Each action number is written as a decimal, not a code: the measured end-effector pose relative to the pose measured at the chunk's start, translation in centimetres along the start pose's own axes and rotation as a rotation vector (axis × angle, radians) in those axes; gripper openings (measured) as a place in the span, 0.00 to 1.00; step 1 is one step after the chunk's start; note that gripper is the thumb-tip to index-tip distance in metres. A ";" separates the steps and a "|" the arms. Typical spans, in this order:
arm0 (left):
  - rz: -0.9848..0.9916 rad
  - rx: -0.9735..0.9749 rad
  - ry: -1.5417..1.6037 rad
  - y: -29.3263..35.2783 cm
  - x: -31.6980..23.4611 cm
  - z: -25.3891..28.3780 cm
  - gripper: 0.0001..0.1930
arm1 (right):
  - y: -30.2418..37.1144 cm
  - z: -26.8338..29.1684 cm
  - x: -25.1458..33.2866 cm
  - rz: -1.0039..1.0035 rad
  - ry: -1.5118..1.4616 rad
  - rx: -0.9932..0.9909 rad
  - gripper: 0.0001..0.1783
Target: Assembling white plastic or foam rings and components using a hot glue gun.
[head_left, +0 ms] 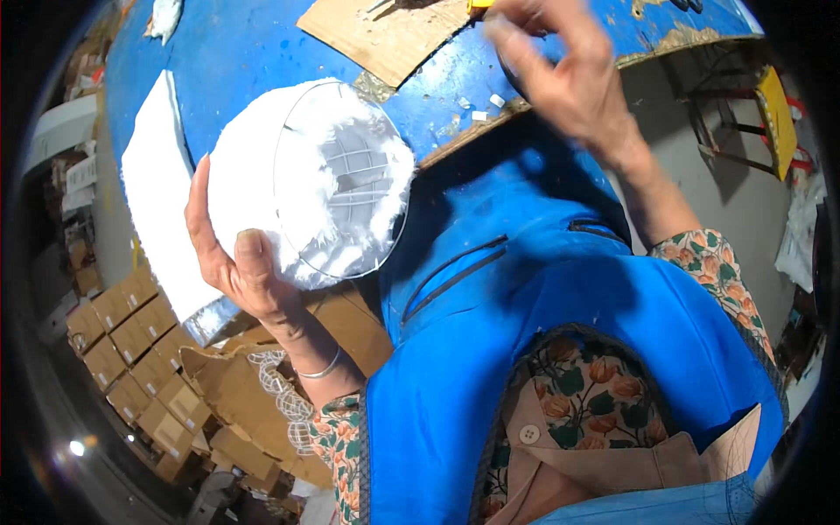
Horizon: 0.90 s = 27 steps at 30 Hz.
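Observation:
My left hand grips a rounded wire frame covered in white fluffy fabric, its thumb and one finger showing against the white pile. The open end faces right, with a thin wire ring around its rim and a wire grid inside. At the table's near edge, my right hand is raised and blurred by motion. A small yellow object is close to its fingertips; whether they touch it I cannot tell.
On the blue table lie a cardboard piece, white scraps and a white fluffy sheet. Stacked cartons and bare wire frames are at lower left. A yellow stool stands at right.

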<state>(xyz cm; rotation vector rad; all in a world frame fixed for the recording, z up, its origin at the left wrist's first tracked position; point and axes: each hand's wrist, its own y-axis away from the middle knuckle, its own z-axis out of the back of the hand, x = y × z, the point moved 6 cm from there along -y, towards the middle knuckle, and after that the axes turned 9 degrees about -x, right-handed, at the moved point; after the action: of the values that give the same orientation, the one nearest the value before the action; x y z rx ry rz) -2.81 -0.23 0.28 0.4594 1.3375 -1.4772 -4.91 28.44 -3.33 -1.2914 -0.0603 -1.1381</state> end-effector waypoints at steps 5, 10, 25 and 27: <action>-0.033 -0.028 0.038 0.3 -0.2 0.2 0.37 | -1.5 0.3 -4.3 -0.003 0.433 0.145 0.30; -0.038 -0.012 0.046 0.6 -0.1 0.0 0.36 | -2.5 -0.8 -7.7 -0.547 0.291 0.439 0.31; 0.125 0.017 -0.050 -2.4 0.2 -1.4 0.22 | -0.5 2.4 -1.9 -0.412 -0.506 0.193 0.34; 0.122 0.021 -0.033 -2.6 0.3 -1.4 0.23 | 1.5 0.9 -1.6 -0.964 -0.762 0.595 0.43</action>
<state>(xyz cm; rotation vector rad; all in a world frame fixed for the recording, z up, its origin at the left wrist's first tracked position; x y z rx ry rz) -5.58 0.45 0.88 0.5188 1.2481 -1.3935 -4.24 29.88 -5.03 -1.0650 -1.6001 -1.1774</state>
